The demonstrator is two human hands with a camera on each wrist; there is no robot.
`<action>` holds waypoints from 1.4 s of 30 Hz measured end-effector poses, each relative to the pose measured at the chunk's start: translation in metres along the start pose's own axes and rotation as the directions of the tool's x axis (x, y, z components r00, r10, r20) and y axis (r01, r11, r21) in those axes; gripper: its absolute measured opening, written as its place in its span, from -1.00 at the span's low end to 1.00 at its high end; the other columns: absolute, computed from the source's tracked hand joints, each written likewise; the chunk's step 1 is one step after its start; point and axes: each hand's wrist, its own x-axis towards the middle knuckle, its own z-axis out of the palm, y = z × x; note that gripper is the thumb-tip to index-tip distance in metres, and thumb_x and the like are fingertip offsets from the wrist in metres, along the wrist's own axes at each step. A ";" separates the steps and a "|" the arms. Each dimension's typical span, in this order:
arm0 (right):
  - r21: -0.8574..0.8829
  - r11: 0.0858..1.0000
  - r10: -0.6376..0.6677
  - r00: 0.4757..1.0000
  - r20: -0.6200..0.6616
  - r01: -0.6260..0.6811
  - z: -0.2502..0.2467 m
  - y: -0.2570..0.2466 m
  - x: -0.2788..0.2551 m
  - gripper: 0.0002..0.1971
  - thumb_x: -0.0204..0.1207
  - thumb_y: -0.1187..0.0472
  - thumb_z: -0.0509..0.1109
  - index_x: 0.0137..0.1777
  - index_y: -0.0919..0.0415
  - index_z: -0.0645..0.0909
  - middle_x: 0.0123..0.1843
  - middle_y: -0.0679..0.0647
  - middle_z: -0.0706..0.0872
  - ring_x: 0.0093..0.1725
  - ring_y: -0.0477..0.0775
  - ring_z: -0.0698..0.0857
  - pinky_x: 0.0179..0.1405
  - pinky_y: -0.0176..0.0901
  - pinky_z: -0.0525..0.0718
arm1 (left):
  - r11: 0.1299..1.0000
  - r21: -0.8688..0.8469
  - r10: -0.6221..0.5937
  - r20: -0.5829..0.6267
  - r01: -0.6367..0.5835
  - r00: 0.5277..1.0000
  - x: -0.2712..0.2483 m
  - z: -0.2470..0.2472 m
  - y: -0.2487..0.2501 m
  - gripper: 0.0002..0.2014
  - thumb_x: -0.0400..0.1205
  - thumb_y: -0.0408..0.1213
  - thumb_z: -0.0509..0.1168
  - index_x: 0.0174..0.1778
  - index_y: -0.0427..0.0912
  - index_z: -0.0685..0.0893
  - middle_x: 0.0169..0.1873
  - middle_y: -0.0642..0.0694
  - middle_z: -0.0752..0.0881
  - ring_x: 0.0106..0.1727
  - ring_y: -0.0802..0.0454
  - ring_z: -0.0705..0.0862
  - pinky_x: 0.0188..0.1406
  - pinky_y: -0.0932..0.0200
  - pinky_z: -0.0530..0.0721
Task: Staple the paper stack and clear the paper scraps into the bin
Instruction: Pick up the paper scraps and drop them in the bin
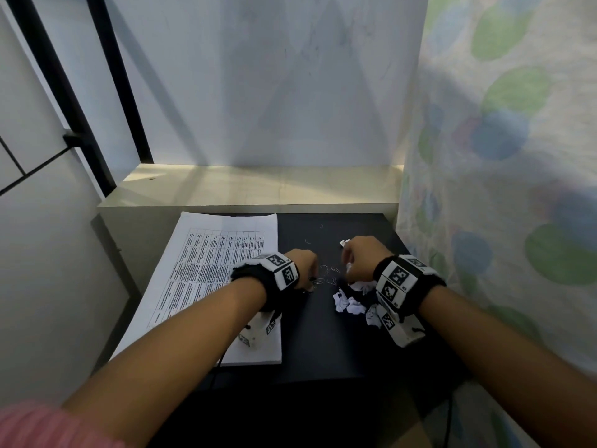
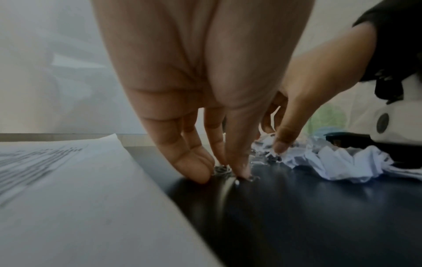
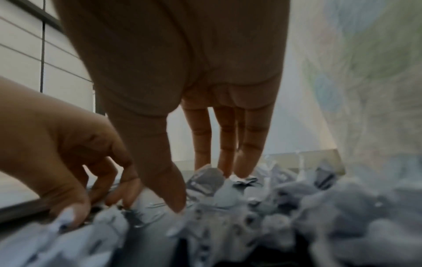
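A printed paper stack (image 1: 210,270) lies flat on the left half of the black table (image 1: 323,344). Small metal clips (image 1: 328,274) are scattered between my hands. My left hand (image 1: 305,265) points down at the stack's right edge, with its thumb and fingertips pinching a little cluster of clips (image 2: 221,169) against the table. Crumpled paper scraps (image 1: 352,302) are heaped under and in front of my right wrist. My right hand (image 1: 358,258) reaches down with straight fingers (image 3: 248,153), and its tips and thumb touch the scraps (image 3: 251,207).
A dark object (image 2: 347,140), perhaps a stapler, lies behind the scraps below the right wrist camera. A pale ledge (image 1: 258,189) runs behind the table, with a wall above it. A patterned curtain (image 1: 500,189) hangs close on the right. No bin is in view.
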 end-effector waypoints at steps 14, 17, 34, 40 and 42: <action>-0.006 0.999 -0.051 0.995 0.085 0.051 0.017 -0.034 0.002 -0.69 0.57 0.28 0.23 0.23 0.43 0.58 0.31 0.34 0.56 0.30 0.32 0.60 0.24 -0.03 0.57 | 0.998 0.042 -0.046 -0.090 0.050 0.995 0.029 -0.024 -0.017 -0.59 0.63 -0.47 0.22 0.43 -0.23 0.55 0.43 -0.25 0.55 0.45 -0.17 0.54 0.48 0.09 0.47; -0.006 0.994 -0.110 0.990 0.089 0.111 0.024 -0.036 0.001 -0.68 0.54 0.33 0.25 0.26 0.44 0.57 0.33 0.34 0.51 0.31 0.34 0.58 0.28 -0.01 0.57 | 0.994 0.092 -0.046 -0.064 0.052 0.997 0.035 -0.024 -0.020 -0.50 0.63 -0.46 0.21 0.53 -0.18 0.42 0.50 -0.29 0.39 0.52 -0.19 0.44 0.54 0.08 0.40; 0.045 0.995 -0.087 0.992 0.090 0.083 0.016 -0.015 0.003 -0.71 0.47 0.36 0.30 0.11 0.22 0.77 0.16 0.16 0.78 0.20 0.20 0.69 0.16 -0.13 0.66 | 0.981 0.182 0.055 0.077 -0.069 0.995 0.022 -0.006 -0.011 -0.64 0.61 -0.39 0.19 0.33 -0.29 0.63 0.34 -0.25 0.63 0.33 -0.21 0.64 0.36 -0.03 0.60; 0.077 0.990 -0.127 0.988 0.083 0.121 0.018 -0.023 -0.009 -0.67 0.47 0.38 0.33 0.21 0.19 0.73 0.23 0.10 0.75 0.22 0.13 0.69 0.09 -0.22 0.58 | 0.984 0.136 0.116 0.003 -0.115 0.993 -0.012 -0.001 -0.005 -0.60 0.50 -0.29 0.39 0.27 -0.28 0.61 0.23 -0.24 0.66 0.23 -0.21 0.66 0.19 0.04 0.62; 0.117 0.988 -0.104 0.993 0.055 0.097 0.015 -0.021 -0.009 -0.67 0.44 0.36 0.39 0.20 0.18 0.72 0.21 0.10 0.76 0.21 0.10 0.71 0.15 -0.24 0.61 | 0.994 0.072 0.080 -0.020 -0.079 0.997 -0.014 -0.003 -0.008 -0.49 0.47 -0.29 0.44 0.34 -0.24 0.51 0.27 -0.21 0.64 0.29 -0.18 0.62 0.22 0.07 0.59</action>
